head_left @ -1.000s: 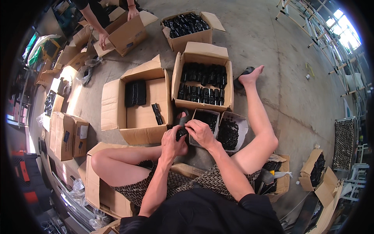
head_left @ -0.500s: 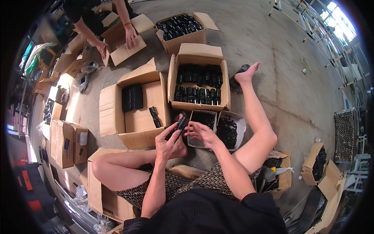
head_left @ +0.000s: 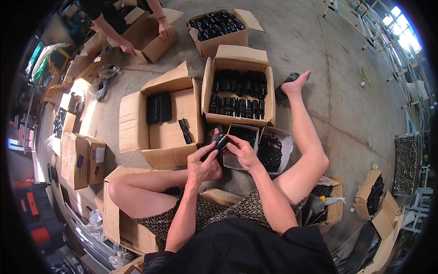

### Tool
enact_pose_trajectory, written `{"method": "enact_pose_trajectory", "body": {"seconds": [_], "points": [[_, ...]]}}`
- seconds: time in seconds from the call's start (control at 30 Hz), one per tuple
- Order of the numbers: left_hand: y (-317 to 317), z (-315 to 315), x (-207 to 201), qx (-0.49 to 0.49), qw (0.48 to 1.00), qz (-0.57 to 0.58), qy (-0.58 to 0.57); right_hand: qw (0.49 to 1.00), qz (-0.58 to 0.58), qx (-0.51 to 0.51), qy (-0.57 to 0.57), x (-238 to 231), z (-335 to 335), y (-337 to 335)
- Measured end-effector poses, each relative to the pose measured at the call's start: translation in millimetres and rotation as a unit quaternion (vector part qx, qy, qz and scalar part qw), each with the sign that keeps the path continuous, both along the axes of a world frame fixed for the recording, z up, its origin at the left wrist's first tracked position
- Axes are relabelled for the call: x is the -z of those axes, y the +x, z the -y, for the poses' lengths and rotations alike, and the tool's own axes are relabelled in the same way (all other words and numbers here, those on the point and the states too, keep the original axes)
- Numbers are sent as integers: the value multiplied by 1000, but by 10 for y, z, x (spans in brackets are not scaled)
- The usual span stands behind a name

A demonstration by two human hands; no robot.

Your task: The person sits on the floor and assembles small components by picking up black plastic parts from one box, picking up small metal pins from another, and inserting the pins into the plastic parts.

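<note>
A glossy black plastic part (head_left: 222, 144), its exact kind unclear, is gripped by my left hand (head_left: 200, 165) above my left foot. My right hand (head_left: 245, 156) is closed, thumb and fingers pinching at the upper right end of that part; any small piece between them is too small to make out. Just beyond, a cardboard box (head_left: 131, 119) holds a stacked row of black parts (head_left: 159, 108) and one loose black part (head_left: 185, 131). Right of it, a taller box (head_left: 238, 122) contains two rows of similar parts (head_left: 236, 107).
Beside my right hand stand two small open boxes, one with dark pieces (head_left: 246, 134), the other with small black pieces (head_left: 270, 153). A full carton (head_left: 219, 43) sits farther back. At upper left another person's hands (head_left: 165, 29) hold a box. My bare legs flank the work.
My right hand has closed from open fingers and come onto the end of the black part. The other person's hands and box have shifted slightly. The whole view has turned a little.
</note>
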State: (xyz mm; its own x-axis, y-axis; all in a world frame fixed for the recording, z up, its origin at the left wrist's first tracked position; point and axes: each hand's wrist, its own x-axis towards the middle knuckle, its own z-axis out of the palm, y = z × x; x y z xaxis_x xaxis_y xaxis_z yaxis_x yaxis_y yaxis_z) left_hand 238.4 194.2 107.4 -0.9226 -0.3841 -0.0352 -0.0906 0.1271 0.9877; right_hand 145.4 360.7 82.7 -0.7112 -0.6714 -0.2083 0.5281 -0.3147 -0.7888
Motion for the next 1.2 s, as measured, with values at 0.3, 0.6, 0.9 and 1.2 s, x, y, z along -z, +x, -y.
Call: {"method": "enact_pose_trajectory", "body": {"seconds": [0.3, 0.6, 0.9, 1.2], "points": [[-14, 18, -152, 16, 1000, 2, -25, 1000, -19, 13, 17, -41, -18, -53], [45, -195, 693, -14, 982, 27, 189, 982, -29, 33, 183, 137, 56, -5], [-34, -127, 813, -129, 833, 38, 536, 531, -454, -204, 686, 983, -303, 147], [-58, -52, 502, -108, 860, 54, 496, 633, -476, -91, 604, 919, -391, -70]]}}
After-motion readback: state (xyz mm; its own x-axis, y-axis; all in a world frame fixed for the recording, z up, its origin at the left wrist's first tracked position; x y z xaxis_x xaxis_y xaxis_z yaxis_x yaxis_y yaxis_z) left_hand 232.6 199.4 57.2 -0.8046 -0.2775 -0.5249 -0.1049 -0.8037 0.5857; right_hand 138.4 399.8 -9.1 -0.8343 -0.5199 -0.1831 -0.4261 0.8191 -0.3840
